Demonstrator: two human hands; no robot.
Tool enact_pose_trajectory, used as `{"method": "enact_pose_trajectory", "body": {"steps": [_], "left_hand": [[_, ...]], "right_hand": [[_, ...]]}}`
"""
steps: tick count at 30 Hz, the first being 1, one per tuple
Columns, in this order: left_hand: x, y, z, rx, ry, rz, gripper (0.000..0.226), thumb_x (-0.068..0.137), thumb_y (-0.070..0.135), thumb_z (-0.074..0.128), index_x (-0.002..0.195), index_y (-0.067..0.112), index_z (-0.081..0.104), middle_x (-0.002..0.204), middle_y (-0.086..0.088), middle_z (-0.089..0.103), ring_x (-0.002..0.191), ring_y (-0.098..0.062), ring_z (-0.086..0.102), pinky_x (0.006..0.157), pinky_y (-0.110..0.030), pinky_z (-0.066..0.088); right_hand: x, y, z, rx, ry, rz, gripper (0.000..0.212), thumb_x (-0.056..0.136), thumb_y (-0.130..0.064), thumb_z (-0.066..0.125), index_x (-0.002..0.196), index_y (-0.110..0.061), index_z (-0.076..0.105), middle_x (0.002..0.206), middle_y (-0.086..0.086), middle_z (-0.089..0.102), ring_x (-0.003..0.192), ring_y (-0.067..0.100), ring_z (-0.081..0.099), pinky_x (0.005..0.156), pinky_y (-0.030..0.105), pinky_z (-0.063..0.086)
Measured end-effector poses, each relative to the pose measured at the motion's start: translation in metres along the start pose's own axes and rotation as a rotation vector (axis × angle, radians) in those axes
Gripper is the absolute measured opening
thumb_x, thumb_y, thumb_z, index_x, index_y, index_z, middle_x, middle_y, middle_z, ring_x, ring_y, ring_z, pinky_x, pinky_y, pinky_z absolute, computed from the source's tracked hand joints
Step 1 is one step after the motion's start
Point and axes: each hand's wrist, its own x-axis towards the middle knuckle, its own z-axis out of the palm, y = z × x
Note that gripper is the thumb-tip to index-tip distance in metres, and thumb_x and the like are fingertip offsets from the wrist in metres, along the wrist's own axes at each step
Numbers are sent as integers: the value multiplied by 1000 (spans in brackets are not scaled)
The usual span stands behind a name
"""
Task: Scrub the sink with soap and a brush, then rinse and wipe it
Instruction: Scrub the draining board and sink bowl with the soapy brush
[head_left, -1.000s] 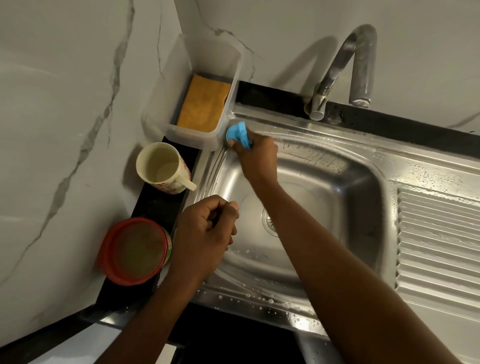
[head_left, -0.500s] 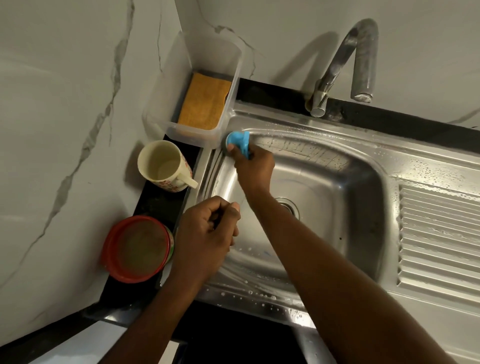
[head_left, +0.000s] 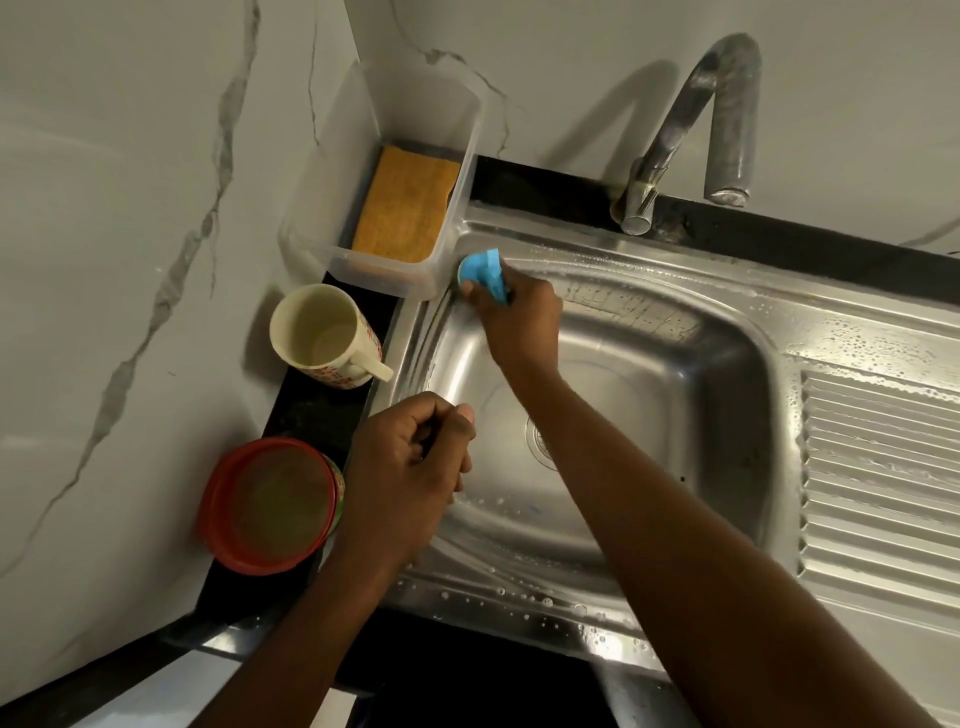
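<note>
The right hand (head_left: 519, 322) grips a blue plastic brush (head_left: 484, 274) against the wet stainless-steel sink (head_left: 675, 332) corner; the left hand (head_left: 410, 467) hangs clenched, holding nothing visible.

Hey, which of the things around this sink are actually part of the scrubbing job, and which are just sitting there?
In use:
- blue brush, held in the right hand
- sink
- tap, for rinsing

Lying about:
- orange sponge in the clear tub
- mug
- red-lidded container

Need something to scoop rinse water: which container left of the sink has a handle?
The cream mug, standing between the clear sponge box and the handleless red-lidded tub.
</note>
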Motion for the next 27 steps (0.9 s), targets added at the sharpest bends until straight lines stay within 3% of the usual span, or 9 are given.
{"method": "enact_pose_trajectory", "body": {"steps": [2,4,7,10,15,19,21,24,27], "left_hand": [[0,-1,-1,-5,5,-9,28,103,17,67,75,11,68,62,-8,67,55,-29,66,56,-52,58],[-1,-3,-2,-4,3,-11,30,103,20,67,73,16,68,62,-7,67,55,-27,66,58,-51,58],[-1,-6,-2,13,-9,-12,30,103,23,68,74,22,69,62,-4,68,55,-24,67,60,-50,60],[0,-4,-1,-1,-4,-28,28,103,20,66,75,18,69,62,-5,67,55,-23,66,60,-51,60],[4,-6,-1,-14,-1,-20,27,100,30,67,74,24,69,62,-4,68,55,-23,67,58,-46,59],[5,-5,-1,-4,-16,-16,23,95,39,64,76,27,70,63,-1,69,55,-21,68,59,-50,61],[6,-4,-1,3,-12,-9,23,96,39,63,77,27,70,64,-1,69,56,-21,68,59,-51,61],[7,-5,-3,-13,-8,-8,25,99,33,66,76,25,69,63,-3,69,55,-21,68,57,-48,60],[7,-5,-2,-25,1,-22,27,103,22,67,76,18,70,63,-5,68,55,-21,67,56,-44,58]], "right_hand": [[22,-7,-11,-266,-5,-126,42,99,-36,69,136,-17,64,110,-5,73,87,4,69,75,20,57],[43,-18,-22,-452,11,-203,39,100,-35,67,135,-19,64,112,-1,74,92,9,69,82,26,59],[59,-36,-16,-447,9,-188,37,99,-31,68,133,-17,64,117,1,72,101,12,69,90,31,59],[51,-35,-5,-359,-21,-155,39,100,-31,67,137,-18,61,113,-4,69,97,7,65,89,29,58],[55,-21,-43,-431,-19,-143,45,95,-37,74,135,-20,65,119,1,74,105,14,69,93,34,58],[55,-30,-15,-339,-13,-86,41,97,-31,71,135,-16,63,109,-6,68,82,-3,59,71,10,45],[52,-30,-9,-317,-33,-92,40,97,-32,72,133,-16,65,105,-9,66,83,-2,61,66,6,40],[45,-14,-30,-369,-78,-130,41,96,-34,73,133,-19,66,114,-4,72,98,6,66,86,21,54],[54,-3,-51,-364,-17,-119,44,92,-40,76,132,-23,68,114,-4,75,101,9,70,92,36,60]]}}
